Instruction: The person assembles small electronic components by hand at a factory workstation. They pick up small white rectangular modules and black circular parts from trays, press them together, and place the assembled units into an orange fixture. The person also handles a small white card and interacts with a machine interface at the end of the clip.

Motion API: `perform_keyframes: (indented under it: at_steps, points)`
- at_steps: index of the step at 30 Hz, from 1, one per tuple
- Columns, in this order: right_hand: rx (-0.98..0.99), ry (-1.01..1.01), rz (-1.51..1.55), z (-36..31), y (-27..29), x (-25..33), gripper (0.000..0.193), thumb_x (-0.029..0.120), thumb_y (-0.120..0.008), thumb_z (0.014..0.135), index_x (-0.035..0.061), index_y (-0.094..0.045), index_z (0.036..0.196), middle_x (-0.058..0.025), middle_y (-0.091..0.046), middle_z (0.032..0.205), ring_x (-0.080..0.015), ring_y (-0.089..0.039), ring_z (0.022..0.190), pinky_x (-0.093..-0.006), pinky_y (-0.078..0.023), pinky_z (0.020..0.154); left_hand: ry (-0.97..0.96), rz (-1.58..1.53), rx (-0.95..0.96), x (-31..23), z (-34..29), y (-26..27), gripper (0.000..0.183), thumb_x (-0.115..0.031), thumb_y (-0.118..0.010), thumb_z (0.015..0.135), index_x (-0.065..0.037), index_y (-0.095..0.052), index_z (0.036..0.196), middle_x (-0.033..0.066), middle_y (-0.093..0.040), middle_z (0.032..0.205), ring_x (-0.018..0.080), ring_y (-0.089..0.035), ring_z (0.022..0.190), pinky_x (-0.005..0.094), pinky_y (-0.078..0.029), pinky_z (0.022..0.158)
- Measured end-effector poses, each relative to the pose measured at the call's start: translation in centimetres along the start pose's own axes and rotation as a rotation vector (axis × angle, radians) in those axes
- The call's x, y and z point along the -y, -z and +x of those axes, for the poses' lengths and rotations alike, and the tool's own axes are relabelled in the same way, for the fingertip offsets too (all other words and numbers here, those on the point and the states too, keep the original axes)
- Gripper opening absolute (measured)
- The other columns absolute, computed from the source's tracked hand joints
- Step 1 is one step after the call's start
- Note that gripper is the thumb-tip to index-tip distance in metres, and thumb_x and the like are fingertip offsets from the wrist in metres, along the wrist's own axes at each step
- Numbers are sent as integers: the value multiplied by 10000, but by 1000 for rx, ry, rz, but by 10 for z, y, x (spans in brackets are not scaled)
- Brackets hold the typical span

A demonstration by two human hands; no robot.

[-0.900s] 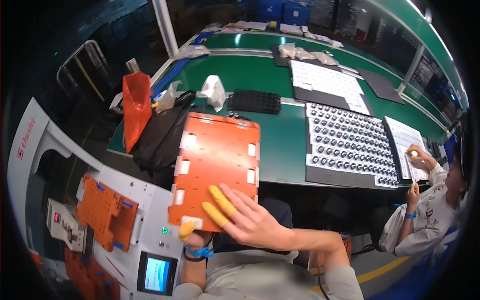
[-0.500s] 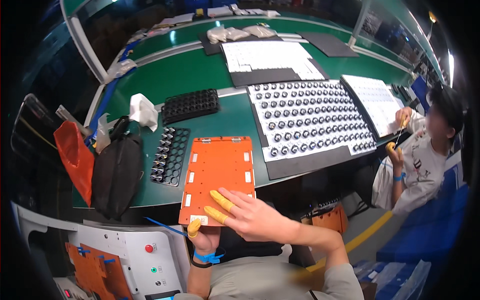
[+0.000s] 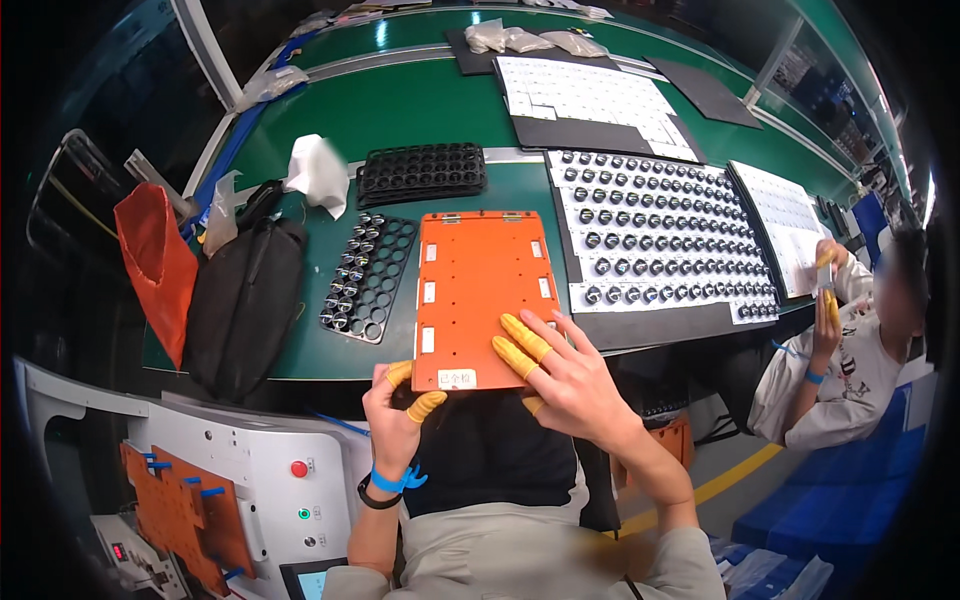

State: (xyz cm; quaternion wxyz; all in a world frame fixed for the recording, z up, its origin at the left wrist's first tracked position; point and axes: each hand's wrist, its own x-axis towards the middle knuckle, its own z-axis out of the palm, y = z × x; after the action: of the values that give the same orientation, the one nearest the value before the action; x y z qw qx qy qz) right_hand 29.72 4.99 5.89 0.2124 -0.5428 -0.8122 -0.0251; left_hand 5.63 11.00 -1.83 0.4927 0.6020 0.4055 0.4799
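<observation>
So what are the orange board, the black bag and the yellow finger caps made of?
The orange board looks like hard plastic or laminate, smooth and slightly shiny: it's flat and stiff.
The black bag is probably dull cloth, because it sags in soft folds.
The yellow finger caps may be thin, matte rubber: they fit snugly.

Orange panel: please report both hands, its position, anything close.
Right hand on orange panel, lower right. Left hand at lower left corner, finger and thumb apart. Panel crosses front edge of green table. Half-filled black tray close at left.
</observation>
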Motion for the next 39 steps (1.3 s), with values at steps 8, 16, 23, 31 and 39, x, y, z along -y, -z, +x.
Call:
perform_keyframes:
  at_steps: [8,16,23,31,39]
  points:
    - [-25,-135,-13,18,-22,-5,642,292,-755,804,5,-561,1345,-190,-518,1421,-366,-415,1391,-538,-295,1165,-192,411,18,-5,28,-2,457,-263,-883,706,15,-728,1033,102,-674,1012,285,-539,947,375,-468,853]
    - [-41,-94,-155,23,-41,-19,591,228,-674,834,-32,-549,1349,-203,-522,1421,-372,-448,1372,-513,-339,1141,-195,432,-44,-2,31,-13,438,-231,-880,713,40,-720,1018,124,-655,1045,306,-558,996,398,-469,880]
    - [-161,-74,-193,19,-69,-19,507,148,-616,809,-17,-618,1289,-228,-585,1351,-376,-535,1313,-469,-429,1075,-130,472,-133,1,23,-15,424,-175,-885,700,39,-721,1027,133,-639,1056,306,-565,1001,399,-474,873]
    - [-163,-30,-209,34,-35,-16,453,173,-624,814,-11,-660,1226,-228,-623,1286,-360,-591,1241,-465,-470,1029,-200,531,-102,2,25,-12,405,-125,-905,642,49,-705,949,149,-636,1044,337,-575,986,419,-485,840]
    - [-632,-175,433,132,50,-71,366,227,-827,814,24,-694,1087,-98,-733,955,-170,-708,772,-290,-564,648,-276,611,-57,5,26,-8,495,-288,-934,603,-25,-689,943,119,-639,1009,332,-577,965,435,-472,839]
